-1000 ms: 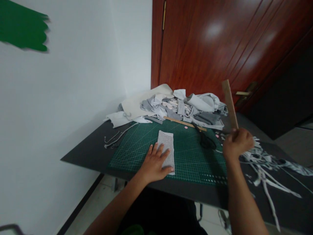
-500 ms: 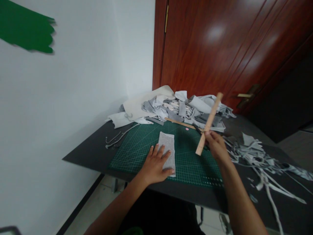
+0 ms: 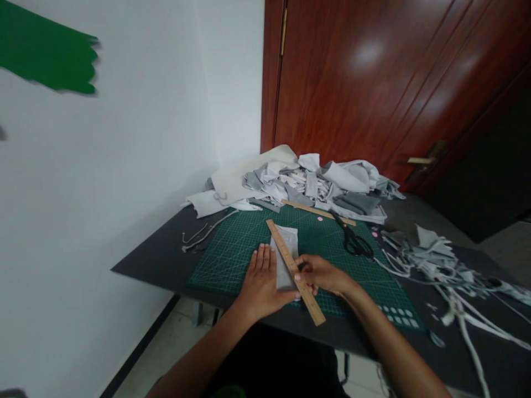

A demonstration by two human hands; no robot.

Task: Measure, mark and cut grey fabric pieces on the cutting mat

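A small grey fabric piece (image 3: 287, 243) lies on the green cutting mat (image 3: 232, 249). My left hand (image 3: 261, 279) rests flat with fingers stretched out on the mat and the fabric's left edge. My right hand (image 3: 321, 275) grips a wooden ruler (image 3: 293, 270) and holds it slanted across the fabric, its near end past the mat's front edge. Black scissors (image 3: 354, 242) lie on the mat to the right of the hands.
A heap of grey and white cloth (image 3: 307, 179) fills the back of the dark table (image 3: 153, 257), with a second wooden ruler (image 3: 318, 211) in front of it. Cut fabric strips (image 3: 443, 268) spread over the table's right side. A wooden door (image 3: 373, 83) stands behind.
My right hand has brought the ruler from up in the air at the right down onto the fabric piece. My left hand has stayed on the fabric.
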